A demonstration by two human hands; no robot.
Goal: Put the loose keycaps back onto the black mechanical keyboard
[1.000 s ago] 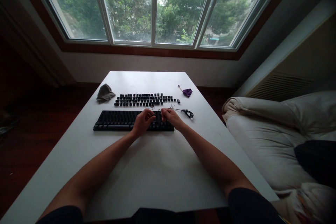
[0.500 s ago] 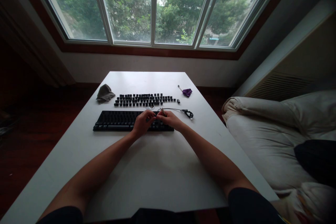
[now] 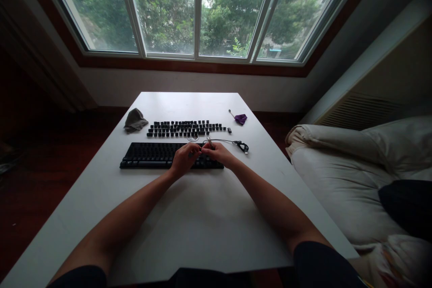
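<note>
Over the right part of a black keyboard (image 3: 146, 155), my two hands meet with fingertips almost touching. My left hand (image 3: 184, 158) is closed in a pinch; whatever its fingers hold is too small to make out, perhaps a keycap. A slim, light-brownish stick-like tool (image 3: 209, 142) pokes up from my right hand (image 3: 218, 153), which is closed around it. The tool's lower end is hidden by the fingers. Behind the keyboard, loose black keycaps (image 3: 182, 128) lie in several rows on the white table (image 3: 202, 216).
A grey cloth (image 3: 135, 120) lies at the table's left edge. To the right are a purple cloth (image 3: 240, 119), a thin stick with a dark tip (image 3: 231, 112) and a coiled black USB cable (image 3: 241, 146). A pale sofa (image 3: 324, 175) stands beyond the right edge.
Only slight finger movement shows: the tool in my right hand has shifted and tilted a little. Keyboard and keycaps stay in place.
</note>
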